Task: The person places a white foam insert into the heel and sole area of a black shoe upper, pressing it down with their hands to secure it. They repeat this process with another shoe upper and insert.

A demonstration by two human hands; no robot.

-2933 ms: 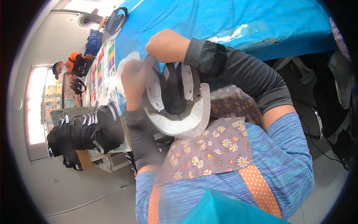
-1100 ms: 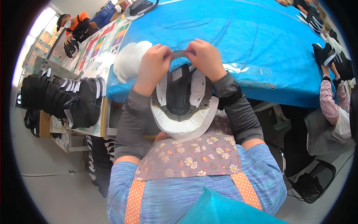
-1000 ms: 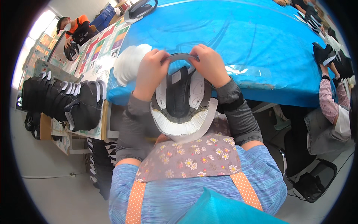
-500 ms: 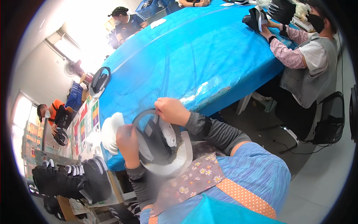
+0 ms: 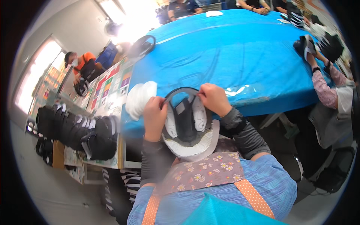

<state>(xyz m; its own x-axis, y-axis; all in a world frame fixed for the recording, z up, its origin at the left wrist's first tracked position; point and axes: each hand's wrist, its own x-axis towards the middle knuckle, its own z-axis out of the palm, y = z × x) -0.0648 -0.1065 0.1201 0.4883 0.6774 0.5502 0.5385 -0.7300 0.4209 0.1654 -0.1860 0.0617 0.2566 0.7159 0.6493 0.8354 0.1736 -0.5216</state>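
Between my hands is a black and white shoe upper [image 5: 188, 132], with its collar away from me and its broad white end against my apron. A small pale label sits on the black tongue in its middle, with a white side panel on either side. My left hand [image 5: 154, 116] pinches the left of the dark collar rim, fingers closed. On the opposite side, my right hand [image 5: 215, 99] grips the rim between thumb and fingers. A stack of white padded pieces [image 5: 139, 100] lies on the blue-covered table just beyond my left hand.
At left, a stack of black uppers with white laces [image 5: 82, 129] rests on a side table. Another black upper [image 5: 141, 47] lies at the blue table's [image 5: 225, 56] far left edge. Co-workers sit around it; one at right handles a shoe. A chair [image 5: 333, 172] stands at lower right.
My view has swung to the right, so the surroundings sit differently. The upper is held more upright and squarely before me; both hands still grip its rim.
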